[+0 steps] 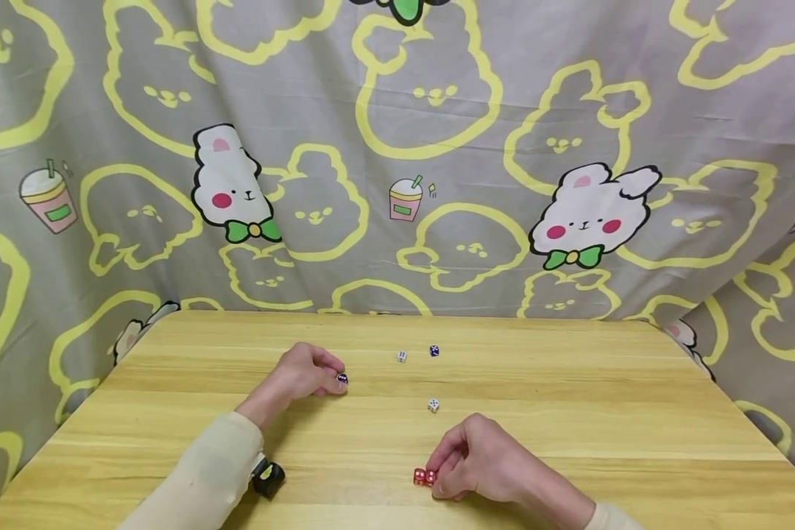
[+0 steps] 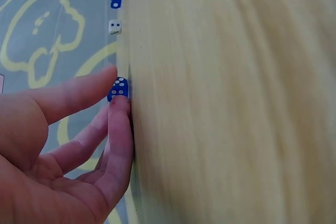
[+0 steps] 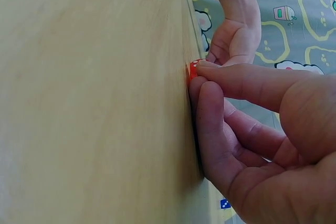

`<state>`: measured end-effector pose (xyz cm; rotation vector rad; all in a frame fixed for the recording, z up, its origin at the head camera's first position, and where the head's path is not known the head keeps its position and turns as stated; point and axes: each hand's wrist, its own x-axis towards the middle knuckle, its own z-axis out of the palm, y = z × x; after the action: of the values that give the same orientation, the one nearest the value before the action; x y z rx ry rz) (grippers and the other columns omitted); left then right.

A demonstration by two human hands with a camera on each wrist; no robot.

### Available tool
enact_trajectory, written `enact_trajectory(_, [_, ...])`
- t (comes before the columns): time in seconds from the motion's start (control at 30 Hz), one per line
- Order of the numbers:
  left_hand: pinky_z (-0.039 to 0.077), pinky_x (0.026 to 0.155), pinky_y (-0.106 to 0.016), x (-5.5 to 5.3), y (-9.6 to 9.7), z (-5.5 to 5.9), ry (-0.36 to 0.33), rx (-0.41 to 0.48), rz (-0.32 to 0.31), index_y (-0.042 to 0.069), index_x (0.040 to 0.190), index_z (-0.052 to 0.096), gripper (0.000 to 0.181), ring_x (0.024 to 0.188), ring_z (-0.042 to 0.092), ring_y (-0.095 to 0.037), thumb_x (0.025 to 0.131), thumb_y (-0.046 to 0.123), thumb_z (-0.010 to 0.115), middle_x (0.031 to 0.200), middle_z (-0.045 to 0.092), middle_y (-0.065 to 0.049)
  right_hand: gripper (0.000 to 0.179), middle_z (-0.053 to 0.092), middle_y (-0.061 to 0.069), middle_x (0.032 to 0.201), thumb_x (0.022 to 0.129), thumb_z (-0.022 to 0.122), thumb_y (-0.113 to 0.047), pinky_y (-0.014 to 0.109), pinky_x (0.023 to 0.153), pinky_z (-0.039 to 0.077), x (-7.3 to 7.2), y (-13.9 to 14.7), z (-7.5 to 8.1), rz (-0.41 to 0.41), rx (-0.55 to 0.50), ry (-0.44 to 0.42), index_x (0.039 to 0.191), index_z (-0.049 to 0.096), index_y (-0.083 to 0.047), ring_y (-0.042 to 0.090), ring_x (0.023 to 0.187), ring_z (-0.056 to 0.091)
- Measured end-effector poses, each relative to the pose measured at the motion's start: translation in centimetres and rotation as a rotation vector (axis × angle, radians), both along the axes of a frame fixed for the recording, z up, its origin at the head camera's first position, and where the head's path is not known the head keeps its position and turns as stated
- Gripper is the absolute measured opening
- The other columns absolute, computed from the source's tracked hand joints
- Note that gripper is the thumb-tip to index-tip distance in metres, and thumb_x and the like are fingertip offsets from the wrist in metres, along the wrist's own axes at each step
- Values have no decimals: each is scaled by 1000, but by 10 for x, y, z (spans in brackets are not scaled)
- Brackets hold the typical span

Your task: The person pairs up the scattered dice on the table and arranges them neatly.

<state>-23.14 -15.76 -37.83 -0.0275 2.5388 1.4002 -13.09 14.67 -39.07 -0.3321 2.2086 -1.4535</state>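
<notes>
My left hand [image 1: 305, 370] pinches a dark blue die [image 1: 342, 379] between thumb and finger, low over the wooden table, left of centre. White pips show on that die in the left wrist view, where the thumb and a fingertip meet its edges. Nearer the front, my right hand [image 1: 482, 458] pinches a red die [image 1: 431, 478]. Touching its left side, or nearly so, is another red die [image 1: 419, 477] on the table. The right wrist view has red [image 3: 195, 68] just past the fingertips; the fingers partly hide it.
A white die [image 1: 402, 357] and a second blue die [image 1: 433, 351] lie toward the back of the wooden table [image 1: 570, 397]. Another white die [image 1: 433, 405] is between the hands. A patterned grey curtain [image 1: 318, 110] hangs behind the table. A black device [image 1: 268, 478] is strapped at the left wrist.
</notes>
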Motion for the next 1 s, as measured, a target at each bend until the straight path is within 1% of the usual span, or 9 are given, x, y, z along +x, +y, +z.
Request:
enact_trajectory(0.13, [60,68,-28,1,2,-1,6,-23,2,1,103,77,26,76,70,-14,80,2,89,95,76,-8,20,74,4,73,72,90,5,21,61,58,1,0,-1,-2,0,-2,85,79,-6,11,66,66])
enact_trajectory(0.37, [60,69,-29,1,3,-1,9,-49,21,2,100,77,24,77,69,-16,80,3,90,94,76,-9,20,73,4,73,72,90,5,20,61,57,3,0,-1,-4,2,9,85,79,-5,11,67,67])
enact_trajectory(0.6, [61,70,-29,2,3,0,20,-71,19,2,95,77,21,77,70,-17,80,4,91,93,76,-9,19,73,3,73,72,90,4,19,60,56,2,1,0,-7,2,9,85,79,-6,11,68,66])
enact_trajectory(0.77, [62,69,-29,2,4,2,25,-74,16,2,94,78,19,75,71,-16,80,3,90,92,77,-9,19,74,3,73,72,90,3,19,60,55,1,1,0,-4,10,20,85,80,-7,11,68,66])
enact_trajectory(1.0, [62,70,-29,4,3,2,11,-64,4,4,93,79,14,75,71,-16,83,4,88,88,78,-7,19,74,3,73,73,90,3,19,60,56,1,0,-1,-3,7,13,85,81,-7,10,68,66])
